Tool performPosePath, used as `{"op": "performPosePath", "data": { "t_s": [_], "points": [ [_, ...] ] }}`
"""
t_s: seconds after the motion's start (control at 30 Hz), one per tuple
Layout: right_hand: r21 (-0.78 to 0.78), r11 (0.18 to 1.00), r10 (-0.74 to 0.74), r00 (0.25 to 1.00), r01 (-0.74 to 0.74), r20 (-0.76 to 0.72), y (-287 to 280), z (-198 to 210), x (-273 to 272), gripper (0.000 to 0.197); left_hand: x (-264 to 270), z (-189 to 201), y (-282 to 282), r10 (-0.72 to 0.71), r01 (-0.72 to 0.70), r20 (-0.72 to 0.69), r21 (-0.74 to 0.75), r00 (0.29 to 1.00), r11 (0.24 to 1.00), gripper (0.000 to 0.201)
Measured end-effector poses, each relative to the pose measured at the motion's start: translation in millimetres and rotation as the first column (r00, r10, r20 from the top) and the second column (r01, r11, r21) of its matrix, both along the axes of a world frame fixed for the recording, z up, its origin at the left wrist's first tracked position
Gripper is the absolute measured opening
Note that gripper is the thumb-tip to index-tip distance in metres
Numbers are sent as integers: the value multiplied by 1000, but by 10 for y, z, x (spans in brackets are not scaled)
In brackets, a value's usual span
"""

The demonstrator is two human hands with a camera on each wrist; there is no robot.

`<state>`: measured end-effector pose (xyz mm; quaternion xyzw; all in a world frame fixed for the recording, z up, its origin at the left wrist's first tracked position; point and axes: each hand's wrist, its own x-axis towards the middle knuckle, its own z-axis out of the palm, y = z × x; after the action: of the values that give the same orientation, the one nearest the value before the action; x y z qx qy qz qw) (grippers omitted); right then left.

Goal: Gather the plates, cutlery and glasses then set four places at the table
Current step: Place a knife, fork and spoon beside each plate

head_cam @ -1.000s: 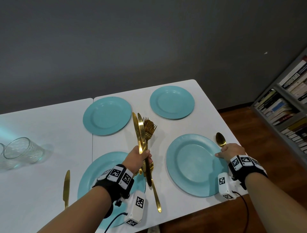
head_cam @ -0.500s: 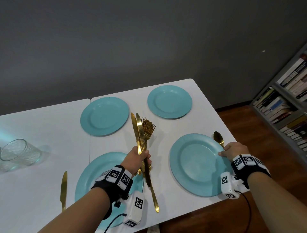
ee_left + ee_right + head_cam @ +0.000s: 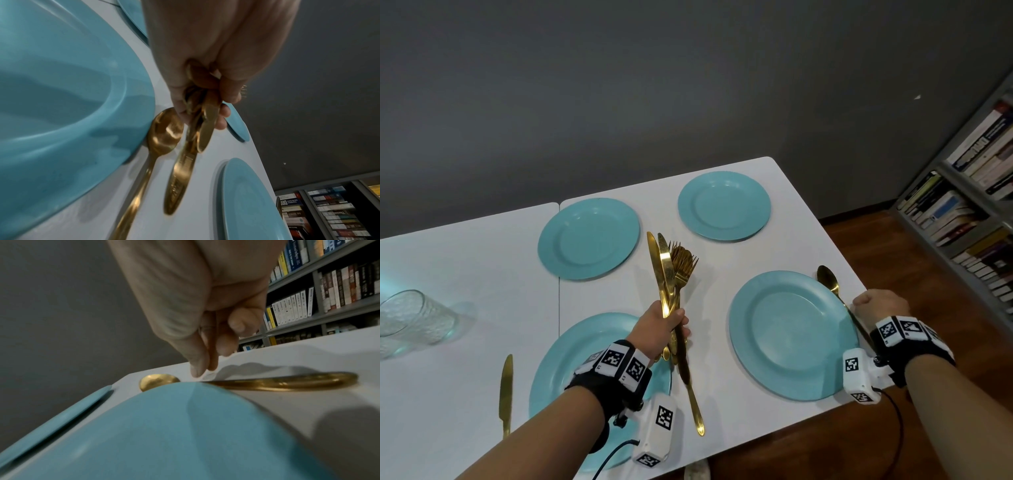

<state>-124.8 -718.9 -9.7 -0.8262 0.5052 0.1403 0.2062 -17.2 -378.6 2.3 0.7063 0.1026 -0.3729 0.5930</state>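
Observation:
Four teal plates lie on the white table [image 3: 465, 267]: far left [image 3: 589, 238], far right [image 3: 724, 205], near left [image 3: 571, 359] and near right [image 3: 787, 335]. My left hand [image 3: 661, 325] grips a bundle of gold knives and forks [image 3: 671, 267] upright over the near left plate's right rim. One gold spoon [image 3: 695, 407] lies on the table beside that plate. Another gold spoon [image 3: 827, 277] lies along the near right plate's right rim. My right hand [image 3: 880, 305] hovers beside its handle, fingers curled, holding nothing. A gold knife [image 3: 506, 394] lies left of the near left plate.
Clear glasses [image 3: 410, 322] stand at the table's left. The table's right edge runs just past my right hand, with wooden floor below. A grey bookshelf [image 3: 979, 205] full of books stands at the right, and a grey wall rises behind the table.
My right hand has drawn back to the right, off the near right plate's rim, leaving the spoon lying there. The left hand still holds the cutlery bundle in the same place.

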Motion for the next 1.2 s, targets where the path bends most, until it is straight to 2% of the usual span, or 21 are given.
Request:
{"op": "performPosePath", "data": {
  "t_s": [0.2,0.47,0.6,0.73,0.83,0.93,1.2],
  "points": [
    [-46,996,63,986,-71,-154,-14,-65,-22,26,36,-10,12,31,-32,-19,-29,999,999,2],
    [-80,990,92,964,-115,-248,-43,-140,39,26,67,16,1,8,-8,1,-20,1000,1000,8],
    [-93,992,62,981,-80,-184,-31,-132,47,28,89,5,16,-6,6,12,-10,1000,1000,6],
    [-8,1000,22,999,-22,46,47,-117,22,25,113,-19,45,-17,16,46,16,999,1000,3],
    [3,997,73,997,-73,-10,101,-88,54,24,116,-23,61,-24,22,57,29,998,999,8],
    [7,997,74,996,-73,-55,126,-74,75,32,101,-9,79,-21,20,57,16,998,1000,3],
    [-27,999,38,999,-39,-25,203,27,47,37,2,15,191,28,-27,57,-26,998,999,5]
  ]
}}
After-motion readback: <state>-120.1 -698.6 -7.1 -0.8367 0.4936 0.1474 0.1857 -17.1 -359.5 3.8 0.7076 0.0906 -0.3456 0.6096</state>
